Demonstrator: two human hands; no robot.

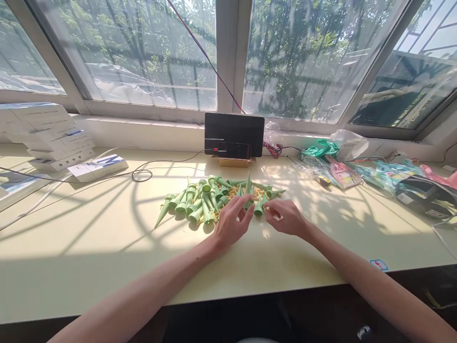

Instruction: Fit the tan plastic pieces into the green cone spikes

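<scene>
and here we are, both hands at the right end of the green cones (181, 207), heaped mid-frame on the tabletop (107, 267), close enough for bent arms to reach. the left hand (230, 221) comes in low, fingers bent forward, thumb apart from the palm, tips right beside a small tan piece (255, 199); whether they grip it, i cannot tell. across from it, the right hand (287, 218) has thumb and forefinger curled close together, the rest tucked, probably for fine control; what sits between those tips is too small to tell. the two hands face each other, so both can likely work one small spot. up top, the black tablet (232, 125) leans upright behind the phone (233, 150), both probably propped to face the person. white boxes (46, 136) stack at the left, bagged items (342, 174) lie right.
</scene>
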